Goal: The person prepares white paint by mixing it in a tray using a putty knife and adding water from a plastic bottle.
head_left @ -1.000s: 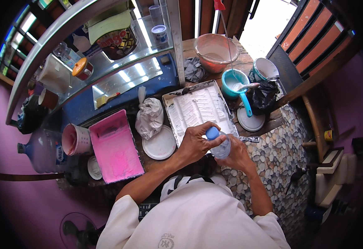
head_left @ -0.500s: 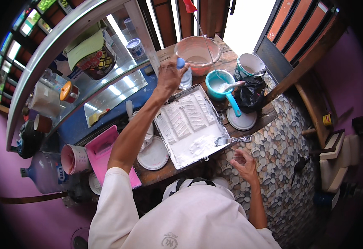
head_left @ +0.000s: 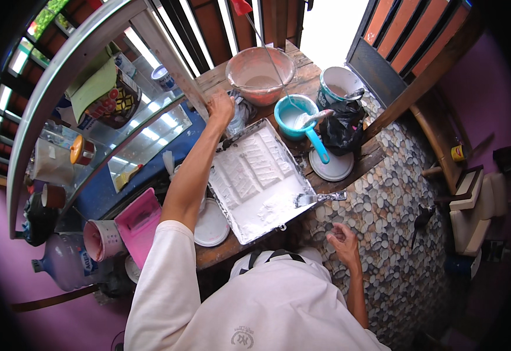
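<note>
My left hand [head_left: 221,107] reaches far forward beside the cabinet's upright post, its fingers curled. What they hold, if anything, is hidden. Crinkled clear plastic [head_left: 242,110] lies just right of that hand. Below it is a paint tray [head_left: 255,161] with thick white paint on its ribbed slope and in its well. A flat paintbrush [head_left: 319,199], its bristles in white, rests across the tray's near right edge. Over the pebble-patterned floor hovers my right hand [head_left: 344,241], open and holding nothing, fingers loosely bent.
Behind the tray stand an orange basin [head_left: 261,70], a turquoise dipper [head_left: 293,120] with a white-coated brush, and a paint bucket [head_left: 338,85]. A black plastic bag [head_left: 344,126] sits above a round lid [head_left: 331,167]. The glass cabinet [head_left: 167,99] and a pink tray [head_left: 141,225] border the left.
My left hand has moved left from the blue-capped bottle toward the cabinet post; the blue cap no longer shows. The head view has shifted slightly. My right hand stays low, empty.
</note>
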A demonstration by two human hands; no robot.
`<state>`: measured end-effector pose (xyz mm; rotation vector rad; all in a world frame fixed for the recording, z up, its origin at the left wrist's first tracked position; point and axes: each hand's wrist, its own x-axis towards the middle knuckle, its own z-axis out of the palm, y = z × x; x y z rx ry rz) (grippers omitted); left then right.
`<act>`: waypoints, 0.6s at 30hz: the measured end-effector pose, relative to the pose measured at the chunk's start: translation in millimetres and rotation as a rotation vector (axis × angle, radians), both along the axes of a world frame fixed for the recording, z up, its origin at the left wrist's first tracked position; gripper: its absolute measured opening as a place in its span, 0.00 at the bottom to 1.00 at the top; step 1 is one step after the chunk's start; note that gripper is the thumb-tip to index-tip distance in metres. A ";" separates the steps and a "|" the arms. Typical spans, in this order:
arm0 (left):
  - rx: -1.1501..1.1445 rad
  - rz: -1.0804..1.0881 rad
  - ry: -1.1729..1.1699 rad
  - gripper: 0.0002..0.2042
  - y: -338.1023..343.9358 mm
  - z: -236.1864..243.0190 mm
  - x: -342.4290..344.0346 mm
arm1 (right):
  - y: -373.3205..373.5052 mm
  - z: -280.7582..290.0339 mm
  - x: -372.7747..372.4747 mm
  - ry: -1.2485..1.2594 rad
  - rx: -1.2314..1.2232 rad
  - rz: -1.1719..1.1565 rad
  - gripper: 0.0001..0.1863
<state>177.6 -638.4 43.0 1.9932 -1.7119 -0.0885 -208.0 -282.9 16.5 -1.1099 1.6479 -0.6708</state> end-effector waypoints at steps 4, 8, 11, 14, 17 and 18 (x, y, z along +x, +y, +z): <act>0.027 -0.086 -0.188 0.21 10.0 32.1 -19.9 | -19.3 -12.2 1.3 0.100 -0.042 0.062 0.27; -0.377 -0.197 -0.272 0.21 49.8 23.7 -19.7 | -48.7 -12.4 16.9 0.625 -0.389 0.067 0.35; -0.368 -0.127 0.136 0.16 116.1 11.4 -26.6 | -73.4 -9.9 15.9 0.829 -0.540 0.180 0.35; -0.306 0.222 0.354 0.19 190.3 -55.2 -6.7 | -98.1 -27.5 7.7 0.944 -0.552 0.377 0.31; -0.103 0.585 0.358 0.27 251.4 -148.3 27.5 | -119.4 -35.6 7.1 0.880 -0.294 0.579 0.26; -0.093 0.584 0.368 0.27 253.2 -152.1 23.9 | -123.7 -34.1 2.3 0.890 -0.285 0.582 0.26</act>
